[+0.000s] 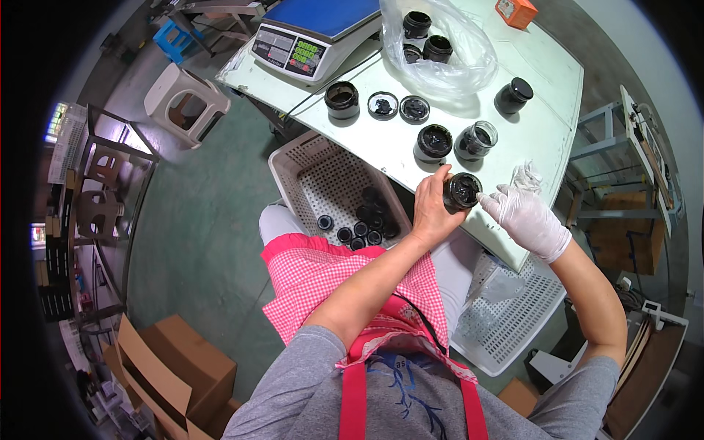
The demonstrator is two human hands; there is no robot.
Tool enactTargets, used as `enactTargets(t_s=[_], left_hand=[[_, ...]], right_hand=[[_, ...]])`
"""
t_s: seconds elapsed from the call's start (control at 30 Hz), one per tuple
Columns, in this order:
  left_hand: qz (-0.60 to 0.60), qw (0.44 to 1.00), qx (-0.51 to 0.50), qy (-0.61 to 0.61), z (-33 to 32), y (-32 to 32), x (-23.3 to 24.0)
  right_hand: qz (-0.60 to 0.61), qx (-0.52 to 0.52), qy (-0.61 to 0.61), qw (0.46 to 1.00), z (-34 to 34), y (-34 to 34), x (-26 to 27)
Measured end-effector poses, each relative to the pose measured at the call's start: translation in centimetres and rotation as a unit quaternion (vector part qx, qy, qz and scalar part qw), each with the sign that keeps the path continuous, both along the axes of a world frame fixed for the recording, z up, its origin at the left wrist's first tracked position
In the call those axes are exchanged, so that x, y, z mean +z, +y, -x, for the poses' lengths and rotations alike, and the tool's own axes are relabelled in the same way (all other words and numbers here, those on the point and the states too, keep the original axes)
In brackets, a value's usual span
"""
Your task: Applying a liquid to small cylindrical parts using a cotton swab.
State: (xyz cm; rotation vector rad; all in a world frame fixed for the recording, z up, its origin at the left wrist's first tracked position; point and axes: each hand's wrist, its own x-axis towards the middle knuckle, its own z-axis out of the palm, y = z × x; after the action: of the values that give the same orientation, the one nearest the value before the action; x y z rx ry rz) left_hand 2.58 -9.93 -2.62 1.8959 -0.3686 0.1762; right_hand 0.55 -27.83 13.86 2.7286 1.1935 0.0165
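My left hand (436, 208), bare, holds an open glass jar (462, 191) of dark paste at the table's front edge, its mouth tilted up. My right hand (521, 220), in a white glove, is at the jar's right rim with the fingers bent; whether it grips anything is hidden. Just behind stand an open jar of dark paste (434, 142) and a clear-rimmed jar (476, 141). Two lids (399, 106) smeared with dark paste lie beside another open jar (341, 100). A closed dark jar (513, 95) stands at the right. A crumpled white tissue (527, 176) lies behind my glove.
A scale (313, 41) and a plastic bag (467, 71) with several jars stand at the table's back. Below, a plastic basket (286, 165) holds several dark jars or lids; another basket (495, 352) is at the right. A stool (187, 102) and cardboard box (187, 357) stand left.
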Motion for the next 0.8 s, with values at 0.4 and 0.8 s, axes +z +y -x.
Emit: enactTargets(t_s=[0.4,0.8], left_hand=[[0.002,1.0,-0.014,0.01,0.1,0.2,-0.1],[0.0,1.0,-0.015,0.005,-0.1,0.1,-0.3]], right_hand=[[-0.299,-0.383,0.247,0.839,-0.8,2.1,-1.5],[-0.476,-0.461,0.299,0.687,-0.4,2.3,-1.4]])
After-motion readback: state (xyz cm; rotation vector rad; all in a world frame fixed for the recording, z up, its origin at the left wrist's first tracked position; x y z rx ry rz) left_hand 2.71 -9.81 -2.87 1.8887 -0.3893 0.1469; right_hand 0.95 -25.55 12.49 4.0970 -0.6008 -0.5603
